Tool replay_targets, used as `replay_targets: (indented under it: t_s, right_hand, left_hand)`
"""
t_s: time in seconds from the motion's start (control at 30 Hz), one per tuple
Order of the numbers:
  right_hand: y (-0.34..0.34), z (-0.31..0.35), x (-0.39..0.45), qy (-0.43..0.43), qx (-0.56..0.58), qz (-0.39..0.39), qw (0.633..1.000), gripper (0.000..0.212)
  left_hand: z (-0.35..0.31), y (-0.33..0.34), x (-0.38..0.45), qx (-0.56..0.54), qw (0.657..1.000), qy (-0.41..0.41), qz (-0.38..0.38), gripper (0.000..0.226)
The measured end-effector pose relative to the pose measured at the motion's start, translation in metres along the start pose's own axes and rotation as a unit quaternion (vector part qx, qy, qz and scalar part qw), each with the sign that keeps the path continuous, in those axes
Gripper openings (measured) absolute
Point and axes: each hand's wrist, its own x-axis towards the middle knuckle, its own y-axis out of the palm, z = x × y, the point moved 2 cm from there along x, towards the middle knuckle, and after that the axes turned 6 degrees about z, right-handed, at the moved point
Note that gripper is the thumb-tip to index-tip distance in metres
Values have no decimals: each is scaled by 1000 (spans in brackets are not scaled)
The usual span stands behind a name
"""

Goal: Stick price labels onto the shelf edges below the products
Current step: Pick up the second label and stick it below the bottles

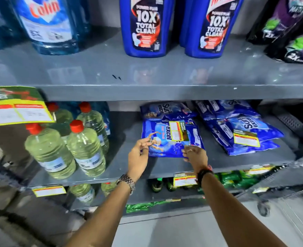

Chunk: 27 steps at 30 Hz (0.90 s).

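- A large label is seen hanging from the upper shelf edge at the far left, tilted; its print is too blurred to be read.
- A small label is already stuck on the middle shelf edge below the clear bottles.
- The left hand is held just in front of the blue pouch, thumb and forefinger pinched; whether anything is held between them cannot be told.
- A loose label lies on top of that pouch: yellow-bordered, with white fields and a dark strip, turned sideways. It is judged to be the one now in hand, not yet picked up.
- The right hand rests on the pouch's near edge, fingers curled onto it, just below the loose label.
- The next move is judged to call for the label being lifted, turned level and pressed onto the edge below its product.
- Another label is already on that edge, partly hidden by the right wrist.
- A further loose label lies on the pouches at the right.
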Motion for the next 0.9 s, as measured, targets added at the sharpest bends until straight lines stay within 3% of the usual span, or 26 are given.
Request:
replay_targets:
  t_s: [0.03, 0.1, 0.27, 0.37, 0.57, 0.7, 0.9]
  right_hand:
    - [-2, 1, 9, 30, 57, 0, 998, 21]
    - [-4, 4, 27, 68, 121, 8, 990, 27]
    - [-1, 12, 57, 104, 191, 38, 975, 28]
    - [-4, 12, 60, 102, 172, 53, 978, 31]
    - [-14, 7, 51, 0, 109, 5, 994, 15]
    - [-27, 29, 25, -102, 58, 99, 988, 9]
    - [-54, 90, -35, -216, -22, 193, 957, 22]
  left_hand:
    - [3, 1, 2, -4, 1000, -5, 0, 29]
    - [11, 2, 7, -3, 1000, -15, -2, 29]
    - [24, -3, 9, -3, 999, -37, -14, 29]
    - [28, -5, 10, -8, 998, -57, -13, 28]
    - [17, -14, 7, -40, 997, -62, -24, 26]
    - [-15, -17, 0, -123, 991, -49, -5, 21]
    - [-83, -26, -15, -179, 982, -21, 58, 21]
